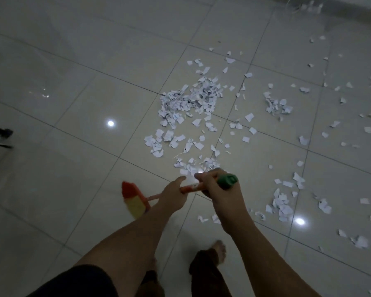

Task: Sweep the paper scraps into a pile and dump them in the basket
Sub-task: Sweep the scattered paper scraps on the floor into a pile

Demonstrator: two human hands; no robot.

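STEP: sweeping into a pile judged under way | HOW: orange-handled plastic broom with red-and-yellow head [135, 200] best kept low, strays drawn in short strokes toward the densest heap | FINGERS: left hand [174, 196] and right hand [219, 189] both curled round the handle | SCRAPS: torn white paper scraps [189, 99] heaped on the glossy tiled floor [73, 103] beyond and right of the broom head, well apart from the fingers.

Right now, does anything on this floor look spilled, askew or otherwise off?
Yes. Torn paper scraps litter the tiled floor: one loose heap in the middle, smaller clumps and strays spreading right, so not yet one pile. The broom head is blurred, left of them. No basket shows.
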